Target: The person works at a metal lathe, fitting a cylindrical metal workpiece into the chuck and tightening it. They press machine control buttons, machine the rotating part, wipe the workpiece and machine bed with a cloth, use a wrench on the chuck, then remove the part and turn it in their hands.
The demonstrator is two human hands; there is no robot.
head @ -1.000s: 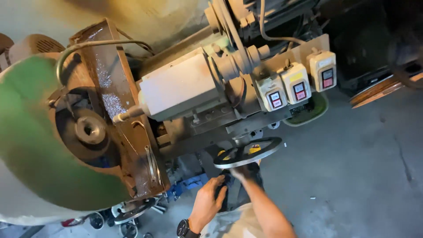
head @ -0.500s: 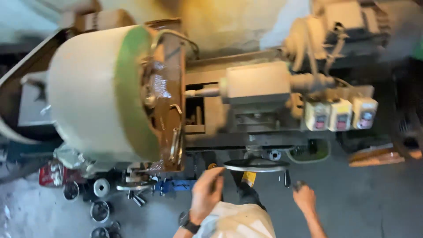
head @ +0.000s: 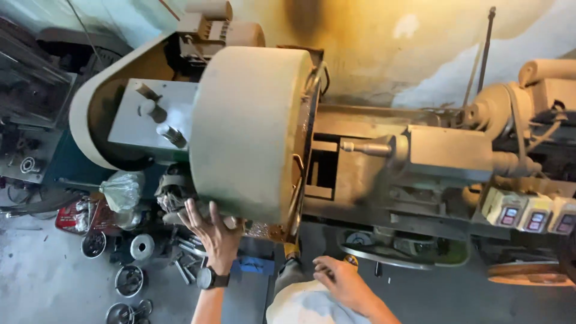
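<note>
While the left hand (head: 213, 231) presses open-palmed on the drum (head: 246, 132) above it, the right hand (head: 336, 279) hangs loosely curled, empty; steadying seems underway, calling for firm footing.

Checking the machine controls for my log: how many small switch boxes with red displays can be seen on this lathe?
3, side by side at the right end of the machine: left box, middle box, right box, which the frame edge partly cuts. More could lie beyond that edge.

The grey concrete floor (head: 42, 276) bears scattered metal rings (head: 129, 280) and bolts (head: 183, 270) beside the lathe (head: 384, 174).
</note>
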